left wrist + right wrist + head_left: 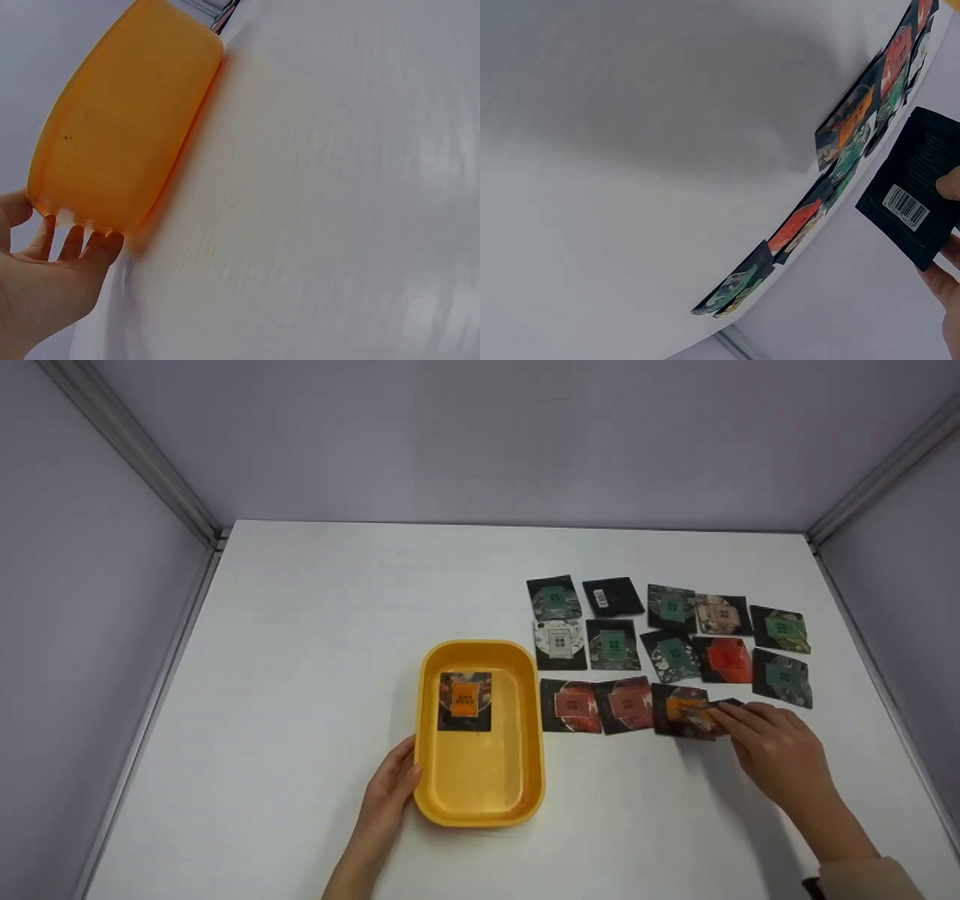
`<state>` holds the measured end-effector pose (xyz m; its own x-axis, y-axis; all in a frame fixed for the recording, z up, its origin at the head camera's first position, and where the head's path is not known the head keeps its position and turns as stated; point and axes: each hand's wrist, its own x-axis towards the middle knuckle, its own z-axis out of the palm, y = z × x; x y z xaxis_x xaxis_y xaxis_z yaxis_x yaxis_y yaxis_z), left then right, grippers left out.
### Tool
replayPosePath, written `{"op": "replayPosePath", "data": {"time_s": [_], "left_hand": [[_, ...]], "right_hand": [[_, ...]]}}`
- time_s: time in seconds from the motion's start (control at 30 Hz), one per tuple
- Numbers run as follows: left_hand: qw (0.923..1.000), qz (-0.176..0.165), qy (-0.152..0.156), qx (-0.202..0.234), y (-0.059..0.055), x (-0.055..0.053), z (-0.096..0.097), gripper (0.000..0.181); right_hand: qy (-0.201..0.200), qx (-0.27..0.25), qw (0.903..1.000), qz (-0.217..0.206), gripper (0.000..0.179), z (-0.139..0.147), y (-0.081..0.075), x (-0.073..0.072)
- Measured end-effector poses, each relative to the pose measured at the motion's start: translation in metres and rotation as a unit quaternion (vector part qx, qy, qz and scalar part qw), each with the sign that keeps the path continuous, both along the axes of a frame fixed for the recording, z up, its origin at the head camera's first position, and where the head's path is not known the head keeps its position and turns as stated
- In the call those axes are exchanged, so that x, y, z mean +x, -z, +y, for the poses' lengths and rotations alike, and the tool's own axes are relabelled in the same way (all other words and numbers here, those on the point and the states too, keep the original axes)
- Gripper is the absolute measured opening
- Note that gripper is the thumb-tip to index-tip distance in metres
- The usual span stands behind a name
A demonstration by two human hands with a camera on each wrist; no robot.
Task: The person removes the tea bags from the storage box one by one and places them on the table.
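Note:
In the head view my left hand [385, 793] grips the near left side of a yellow plastic tray [480, 799], thumb at the rim and fingers against the outer wall. One black sachet with an orange label [465, 701] lies inside it, toward the far end. To the right, my right hand [784, 754] pinches another sachet above the table. The right wrist view has this held sachet's [922, 172] black back and white barcode facing the camera. In the head view it overlaps an orange-labelled sachet [671, 706] at the end of the nearest row.
Two red-labelled sachets [574, 705] lie just right of the tray. Behind them are several more in uneven rows, mostly green-labelled, with a red one [726, 660] and a barcode-up one [613, 597]. Walls border the white table [300, 660] at the back and sides.

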<state>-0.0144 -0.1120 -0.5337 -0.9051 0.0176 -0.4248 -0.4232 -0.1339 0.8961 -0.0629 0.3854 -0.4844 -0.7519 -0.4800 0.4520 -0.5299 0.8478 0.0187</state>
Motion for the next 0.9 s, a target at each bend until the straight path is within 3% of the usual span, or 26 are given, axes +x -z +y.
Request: {"op": "replayPosePath", "data": {"time_s": [0.2,0.47,0.77,0.9], "left_hand": [[1.0000,-0.003,-0.001,0.000,0.001,0.000,0.000,0.067],[1.0000,-0.008,-0.004,0.003,0.000,-0.001,0.001,0.068],[0.9999,-0.013,-0.004,-0.001,-0.002,0.000,0.000,0.069],[1.0000,0.000,0.000,0.004,-0.001,0.000,0.000,0.067]], "right_hand": [[0.048,0.010,0.9982,-0.035,0.053,0.018,0.006,-0.006],[0.053,0.025,0.9934,-0.098,0.051,0.033,0.022,-0.007],[0.090,0.052,0.9702,-0.219,0.050,0.034,0.033,-0.001],[0.096,0.051,0.9641,-0.242,0.053,0.033,0.033,-0.001]]}}
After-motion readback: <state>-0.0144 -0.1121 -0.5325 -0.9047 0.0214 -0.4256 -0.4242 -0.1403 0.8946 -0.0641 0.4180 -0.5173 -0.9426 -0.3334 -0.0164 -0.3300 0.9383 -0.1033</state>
